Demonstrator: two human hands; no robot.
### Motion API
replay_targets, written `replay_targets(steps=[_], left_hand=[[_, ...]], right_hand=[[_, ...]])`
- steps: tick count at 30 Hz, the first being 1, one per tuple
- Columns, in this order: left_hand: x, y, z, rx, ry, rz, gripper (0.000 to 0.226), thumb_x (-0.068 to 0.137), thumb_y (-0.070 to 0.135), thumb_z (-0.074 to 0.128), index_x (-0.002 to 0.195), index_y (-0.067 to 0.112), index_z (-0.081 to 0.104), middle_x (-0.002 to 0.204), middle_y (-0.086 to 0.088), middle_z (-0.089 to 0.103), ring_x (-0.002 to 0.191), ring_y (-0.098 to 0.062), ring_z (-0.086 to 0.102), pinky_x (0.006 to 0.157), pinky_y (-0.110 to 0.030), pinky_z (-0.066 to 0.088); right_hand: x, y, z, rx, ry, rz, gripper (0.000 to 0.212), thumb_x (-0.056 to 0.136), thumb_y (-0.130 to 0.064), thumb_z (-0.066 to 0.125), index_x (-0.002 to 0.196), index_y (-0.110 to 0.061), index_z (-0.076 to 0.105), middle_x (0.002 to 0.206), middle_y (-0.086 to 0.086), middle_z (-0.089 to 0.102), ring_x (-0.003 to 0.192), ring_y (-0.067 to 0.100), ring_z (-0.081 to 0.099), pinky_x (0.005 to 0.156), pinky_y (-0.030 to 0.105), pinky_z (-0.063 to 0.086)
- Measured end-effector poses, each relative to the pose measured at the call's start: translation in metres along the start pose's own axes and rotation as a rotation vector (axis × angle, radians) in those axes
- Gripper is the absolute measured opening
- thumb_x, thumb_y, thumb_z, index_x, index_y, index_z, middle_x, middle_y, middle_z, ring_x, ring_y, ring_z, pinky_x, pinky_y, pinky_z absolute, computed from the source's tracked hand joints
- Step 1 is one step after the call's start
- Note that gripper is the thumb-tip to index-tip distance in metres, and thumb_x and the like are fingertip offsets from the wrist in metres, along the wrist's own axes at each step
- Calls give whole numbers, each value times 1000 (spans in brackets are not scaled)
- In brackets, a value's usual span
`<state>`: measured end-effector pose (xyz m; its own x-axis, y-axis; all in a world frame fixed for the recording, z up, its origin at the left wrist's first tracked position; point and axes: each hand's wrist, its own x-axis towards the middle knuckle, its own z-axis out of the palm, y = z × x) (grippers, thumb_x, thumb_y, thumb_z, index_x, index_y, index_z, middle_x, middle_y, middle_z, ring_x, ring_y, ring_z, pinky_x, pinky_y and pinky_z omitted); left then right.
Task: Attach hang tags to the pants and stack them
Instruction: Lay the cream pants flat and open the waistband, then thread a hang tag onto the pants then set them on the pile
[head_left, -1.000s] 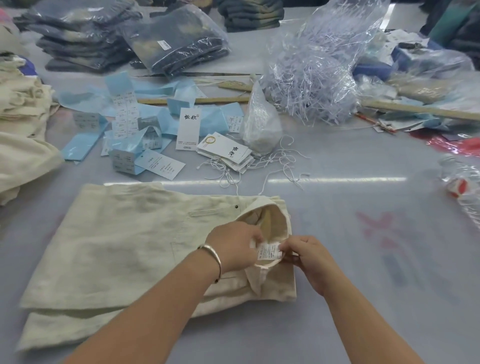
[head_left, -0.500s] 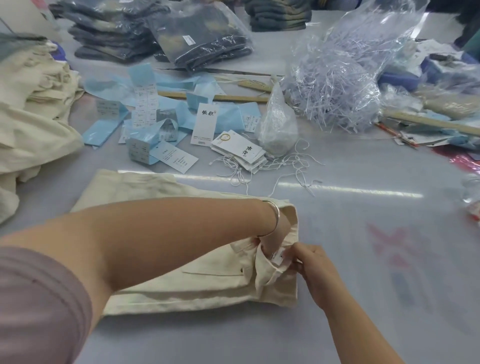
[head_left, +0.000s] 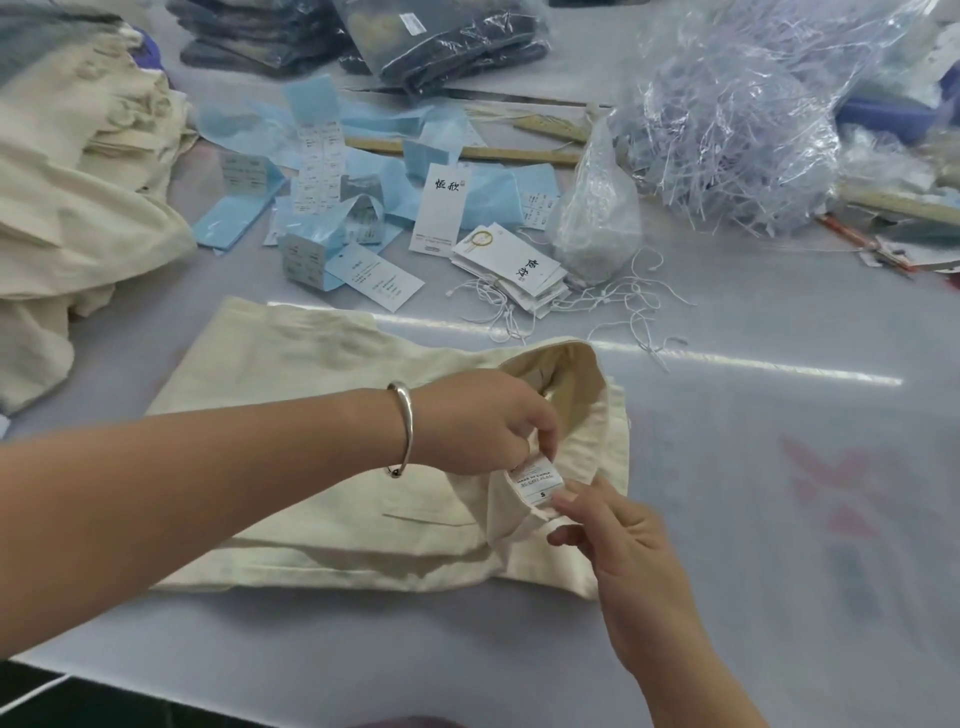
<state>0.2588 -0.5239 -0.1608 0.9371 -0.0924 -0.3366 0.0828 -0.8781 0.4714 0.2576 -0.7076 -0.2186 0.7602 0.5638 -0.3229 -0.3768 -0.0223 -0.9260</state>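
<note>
Folded cream pants (head_left: 322, 405) lie on the table in front of me, waistband at the right and turned open. A small white sewn-in label (head_left: 537, 477) marked S stands out of the waistband. My left hand (head_left: 483, 421), with a silver bangle on the wrist, pinches the top of that label. My right hand (head_left: 608, 525) pinches the waistband fabric just below the label. A stack of white hang tags (head_left: 511, 265) with loose white strings (head_left: 618, 301) lies beyond the pants.
A heap of cream pants (head_left: 67, 197) fills the left. Blue sticker sheets (head_left: 332, 171) and a small plastic bag (head_left: 595, 213) lie mid-table. A big bag of plastic fasteners (head_left: 737, 119), wooden rulers and bagged dark garments (head_left: 441, 36) sit at the back.
My left hand, which reached inside the waistband half a second ago, now holds the label up in plain sight. The waistband is turned open wider. The view has shifted slightly.
</note>
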Motion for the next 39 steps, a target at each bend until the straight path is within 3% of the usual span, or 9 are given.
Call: replay_targets(steps=[6,9,11,14,18,23,26,32,39], left_hand=[[-5,-4,1,-19,24,-7,28,95,18,50,116,30,65,74,8,58,71,-4,52,67,-27,35],[-17,-18,11,21,112,10,34,102,33,39,135,30,48,116,1,65,105,-19,58,83,-32,41],[-29,-37,14,26,183,1,34,103,35,37,134,27,48,120,5,64,110,-19,56,87,-34,45],[-47,-75,14,-53,272,-103,33,103,36,35,123,21,56,115,3,63,106,-17,55,88,-38,46],[-53,-128,1,-216,455,-192,28,102,34,37,96,18,59,93,3,58,91,-11,49,85,-40,45],[-31,-225,-36,-369,731,-449,20,96,25,49,108,16,62,113,-4,52,103,-21,53,91,-31,44],[-18,-293,-61,-660,833,-639,27,92,14,53,119,13,57,124,-7,51,108,-24,56,90,-27,44],[0,-381,-77,-918,740,-581,58,88,3,60,141,14,39,128,-1,54,116,-17,52,91,-23,40],[12,-391,-91,-1001,583,-422,18,82,6,74,95,15,66,81,5,66,74,-7,61,57,-5,44]], right_hand=[[7,-2,-6,-195,22,44,23,85,-9,63,71,-18,79,87,-11,66,108,16,50,74,30,45],[16,-5,-18,-797,282,-149,25,81,-7,68,84,-31,76,119,3,58,111,26,50,93,37,40],[22,-15,-13,-992,450,-308,27,73,-25,60,93,-18,75,128,17,53,113,37,45,99,39,31],[36,-19,11,-1007,455,-386,49,63,-40,44,89,-12,74,122,21,56,107,40,50,99,39,28],[57,-15,69,-942,249,-347,19,69,0,72,86,-9,74,119,19,58,100,37,53,86,56,48],[93,9,135,-899,92,-308,37,66,14,73,71,-23,69,77,-4,67,74,7,58,61,13,45],[123,19,165,-824,107,-215,40,72,9,70,67,-30,66,68,-15,67,69,6,60,62,13,44],[177,24,219,-832,63,-203,34,77,4,68,73,-30,67,73,-14,70,66,12,62,69,26,49],[245,12,259,-627,232,-206,34,86,-10,68,113,-23,53,104,-11,62,88,5,57,71,20,42]])
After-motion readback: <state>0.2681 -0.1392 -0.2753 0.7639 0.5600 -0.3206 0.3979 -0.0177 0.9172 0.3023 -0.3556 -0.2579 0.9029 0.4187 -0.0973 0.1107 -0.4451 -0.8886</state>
